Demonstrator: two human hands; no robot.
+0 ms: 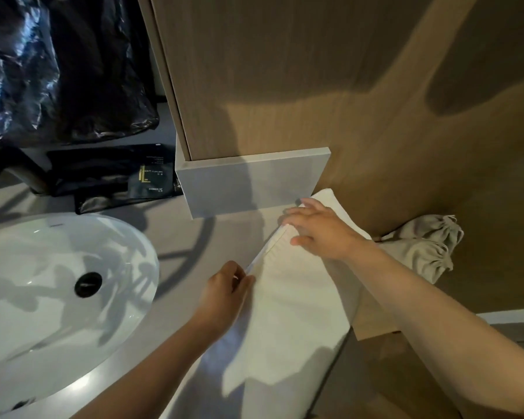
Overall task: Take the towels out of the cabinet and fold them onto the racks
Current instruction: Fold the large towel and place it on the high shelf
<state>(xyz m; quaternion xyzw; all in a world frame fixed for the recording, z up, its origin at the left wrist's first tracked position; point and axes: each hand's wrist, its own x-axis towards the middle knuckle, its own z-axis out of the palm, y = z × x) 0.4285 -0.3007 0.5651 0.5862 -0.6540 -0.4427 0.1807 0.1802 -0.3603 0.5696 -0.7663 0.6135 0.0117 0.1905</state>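
We fold the white towel [297,297] on the grey counter [194,237], right of the sink [58,297]. Our left hand [224,294] pinches the towel's left edge; our right hand [318,231] lies flat, fingers spread, pinning the far end. We judge taut, aligned edges give a clean crease.

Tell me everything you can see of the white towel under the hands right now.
The white towel looks like soft terry cloth, folded into a long strip of several layers. It lies on the grey counter right of the sink, running from the wood wall toward the camera, its near end hanging over the counter edge. The right hand presses flat on its far part; the left hand pinches its left edge. A beige drawstring bag lies beside it.
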